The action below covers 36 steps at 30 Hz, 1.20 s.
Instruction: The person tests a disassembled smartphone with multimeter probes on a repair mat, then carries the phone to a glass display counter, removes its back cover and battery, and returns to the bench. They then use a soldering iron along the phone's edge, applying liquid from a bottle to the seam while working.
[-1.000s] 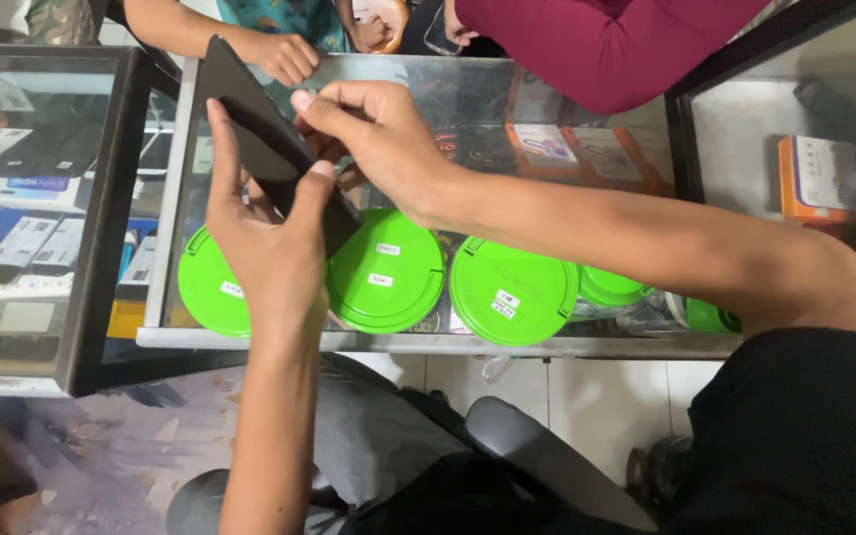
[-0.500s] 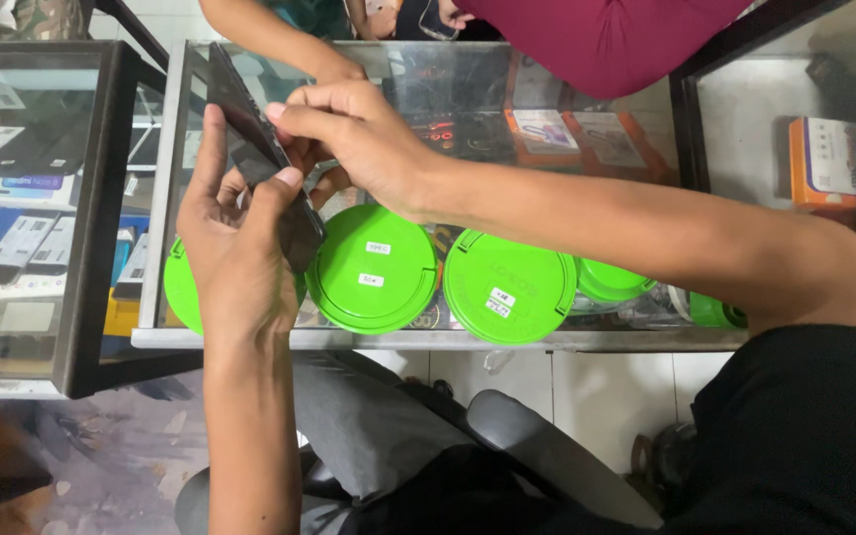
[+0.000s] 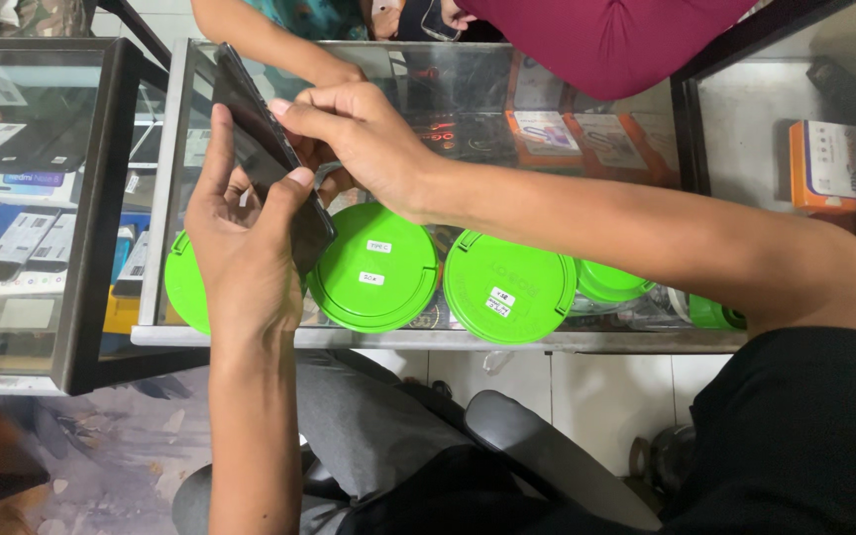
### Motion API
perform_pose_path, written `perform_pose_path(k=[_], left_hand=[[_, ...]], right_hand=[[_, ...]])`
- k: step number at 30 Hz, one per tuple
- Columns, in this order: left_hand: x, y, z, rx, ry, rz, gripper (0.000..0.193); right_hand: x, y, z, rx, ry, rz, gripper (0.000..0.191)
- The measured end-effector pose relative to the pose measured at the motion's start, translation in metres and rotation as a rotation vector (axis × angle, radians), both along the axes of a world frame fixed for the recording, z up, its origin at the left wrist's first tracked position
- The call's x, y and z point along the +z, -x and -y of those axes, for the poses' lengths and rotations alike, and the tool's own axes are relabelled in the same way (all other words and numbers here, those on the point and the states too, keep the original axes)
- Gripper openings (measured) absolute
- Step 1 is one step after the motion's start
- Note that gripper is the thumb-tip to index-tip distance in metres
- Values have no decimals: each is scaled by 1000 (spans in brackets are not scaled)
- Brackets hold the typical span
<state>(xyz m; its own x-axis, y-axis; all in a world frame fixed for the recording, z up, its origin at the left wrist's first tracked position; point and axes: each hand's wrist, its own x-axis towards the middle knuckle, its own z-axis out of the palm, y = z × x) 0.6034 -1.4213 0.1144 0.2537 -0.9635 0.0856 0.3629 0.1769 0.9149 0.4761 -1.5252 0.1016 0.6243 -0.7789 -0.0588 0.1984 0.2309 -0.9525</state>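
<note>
The left hand (image 3: 240,248) is clamped around a dark phone (image 3: 267,163) held tilted above the glass counter (image 3: 250,335) — the right hand (image 3: 359,139) pinches its upper edge, mid-handling — steadiness matters next.

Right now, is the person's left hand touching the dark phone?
Touching. The head view shows the left hand wrapped around the dark phone, thumb pressed on its edge and fingers behind it.
</note>
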Motion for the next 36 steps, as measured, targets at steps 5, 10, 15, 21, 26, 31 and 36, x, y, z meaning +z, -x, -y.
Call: perform_pose_path(k=[5,10,15,21,26,31,36], left_hand=[[-1,1,1,-4,13,-5,85],[-1,2,0,9,-1,2,85],[0,4,0,8,0,0,85],[1,5,-1,13,5,7,85],[0,6,1,34,-1,37,85],[-2,7,0,49,11,61,85],[-3,6,-1,61,17,88,86]], right_hand=[[0,-1,-1,-12,-8,-13,33],[3,0,-3,-18,-21,-33,31],[4,1,-4,-13,-33,-22,30],[1,1,-3,-14,-28,-25,30],[-3,-1,0,-10,51,21,31],[-7,-3,2,-66,39,-14,28],[-7,-1,0,-22,38,23,31]])
